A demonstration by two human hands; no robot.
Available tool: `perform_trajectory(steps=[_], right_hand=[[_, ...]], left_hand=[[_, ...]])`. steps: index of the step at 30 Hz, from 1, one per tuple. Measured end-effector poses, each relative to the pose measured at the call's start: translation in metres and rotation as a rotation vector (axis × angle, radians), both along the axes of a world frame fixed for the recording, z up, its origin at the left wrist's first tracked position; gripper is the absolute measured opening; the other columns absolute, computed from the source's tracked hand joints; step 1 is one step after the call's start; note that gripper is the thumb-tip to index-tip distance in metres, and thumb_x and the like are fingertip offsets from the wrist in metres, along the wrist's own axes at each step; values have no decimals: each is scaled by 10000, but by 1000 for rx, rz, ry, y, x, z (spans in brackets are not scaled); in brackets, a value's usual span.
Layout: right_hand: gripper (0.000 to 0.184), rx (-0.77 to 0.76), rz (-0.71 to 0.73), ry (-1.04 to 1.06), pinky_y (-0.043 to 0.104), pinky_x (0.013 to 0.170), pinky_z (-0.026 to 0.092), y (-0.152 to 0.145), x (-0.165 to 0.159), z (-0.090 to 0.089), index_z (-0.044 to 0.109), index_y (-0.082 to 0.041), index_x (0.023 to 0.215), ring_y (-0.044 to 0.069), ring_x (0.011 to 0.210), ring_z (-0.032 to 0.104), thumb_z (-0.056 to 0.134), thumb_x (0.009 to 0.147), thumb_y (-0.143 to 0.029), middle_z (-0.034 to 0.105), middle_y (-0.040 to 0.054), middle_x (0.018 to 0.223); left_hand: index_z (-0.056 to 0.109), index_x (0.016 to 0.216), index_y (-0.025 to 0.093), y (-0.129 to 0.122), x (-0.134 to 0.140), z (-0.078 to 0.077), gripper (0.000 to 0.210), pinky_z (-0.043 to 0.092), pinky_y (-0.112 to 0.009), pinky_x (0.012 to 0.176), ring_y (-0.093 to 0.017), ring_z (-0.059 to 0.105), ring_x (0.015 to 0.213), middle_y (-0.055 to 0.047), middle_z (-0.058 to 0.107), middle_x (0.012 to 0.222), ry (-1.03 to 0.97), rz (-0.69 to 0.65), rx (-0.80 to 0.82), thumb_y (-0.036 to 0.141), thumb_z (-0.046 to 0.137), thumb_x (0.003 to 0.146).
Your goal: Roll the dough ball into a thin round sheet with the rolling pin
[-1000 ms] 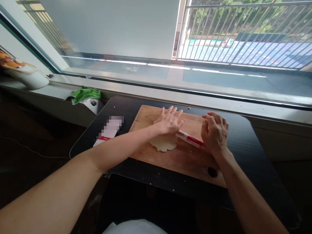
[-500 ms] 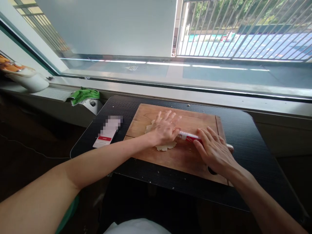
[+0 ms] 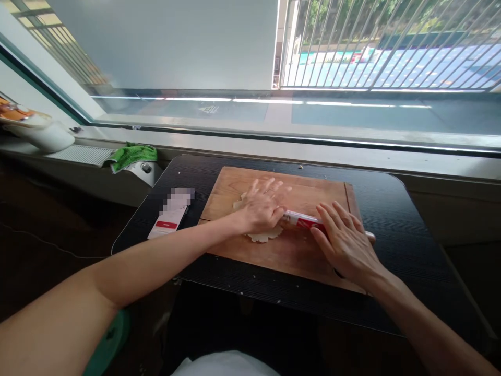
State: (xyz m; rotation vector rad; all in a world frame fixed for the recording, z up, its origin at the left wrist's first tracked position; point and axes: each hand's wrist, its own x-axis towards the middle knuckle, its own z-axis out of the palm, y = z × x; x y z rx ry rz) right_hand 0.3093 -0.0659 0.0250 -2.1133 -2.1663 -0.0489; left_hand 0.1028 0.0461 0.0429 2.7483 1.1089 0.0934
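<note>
On the wooden cutting board (image 3: 279, 257) lies a thin, ragged-edged sheet of dough (image 3: 265, 235), partly covered by my left hand (image 3: 263, 205). A rolling pin (image 3: 301, 219) with a red and white label runs under both hands. My left hand presses flat over its left part, with fingers stretched and spread. The palm of my right hand (image 3: 345, 239) rests on the right part, its fingers extended and not wrapped round it. The pin's rounded end (image 3: 369, 237) sticks out past my right hand. Its left end is hidden under my left hand.
The board sits on a black table (image 3: 391, 219) with small crumbs on it. A phone (image 3: 169, 222) lies to the left. Beyond are a green cloth (image 3: 135, 155), a white pot (image 3: 49, 137) and a large window. A green bin (image 3: 107, 344) stands below.
Both hands stay flat on the rolling pin in nearly the same place. The view has shifted slightly, and more of the green bin shows.
</note>
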Motion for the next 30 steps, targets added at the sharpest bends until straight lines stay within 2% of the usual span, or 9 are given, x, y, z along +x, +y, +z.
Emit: perform_trajectory(steps=[7,10,13,15,20,22,25,27,30], right_hand=[[677,-144,-243,10,521,1197,295,66,7,21,442,-100,1538,332,1541,222,183,1032,-469,307,161,1657],[678,-114,-181,-7,523,1200,289,45,2,17,470,-101,1519,334,1540,226,178,1032,-473,337,152,1646],[660,-37,-62,-34,526,1202,284,17,-2,9,531,-140,1474,318,1531,257,195,1028,-492,421,124,1606],[655,-10,-62,-32,538,1197,286,23,2,7,545,-158,1463,319,1526,269,197,1026,-501,436,121,1597],[661,-62,-240,21,571,1156,342,78,16,15,478,-161,1519,339,1520,278,197,1027,-501,390,145,1620],[664,-67,-236,9,559,1161,340,71,12,14,465,-159,1528,337,1522,273,196,1028,-502,380,144,1626],[630,-17,-106,-39,539,1190,300,33,3,7,511,-184,1493,319,1529,257,224,1028,-497,388,118,1626],[610,21,-40,-47,547,1203,269,21,2,4,534,-186,1470,319,1529,256,251,1023,-490,399,119,1620],[635,-10,-103,7,583,1192,271,47,10,7,501,-167,1496,348,1529,245,242,1020,-497,384,148,1623]], left_hand=[[241,1611,150,59,38,11,633,108,-618,1247,-294,128,1573,-115,215,1691,56,205,-68,408,264,1033],[256,1609,172,39,24,9,632,115,-613,1248,-290,157,1568,-98,244,1684,66,117,-89,430,245,1033],[320,1590,213,15,8,3,607,95,-600,1255,-286,194,1559,-80,306,1665,28,27,-22,436,262,1028],[333,1584,218,20,11,2,602,84,-603,1255,-288,186,1561,-81,297,1669,14,40,11,437,273,1027],[250,1610,165,66,40,11,633,102,-602,1254,-288,131,1573,-109,225,1690,75,204,-54,430,255,1035],[243,1612,166,59,35,11,634,114,-596,1255,-286,141,1571,-106,233,1688,79,178,-65,429,245,1036],[295,1599,206,25,14,5,613,117,-583,1259,-286,190,1559,-75,286,1674,41,50,-37,433,258,1030],[322,1590,230,14,8,2,604,112,-577,1260,-292,194,1557,-62,311,1666,-2,33,11,432,290,1021],[284,1603,223,35,21,3,614,111,-600,1252,-299,162,1564,-74,281,1676,-4,85,14,418,297,1020]])
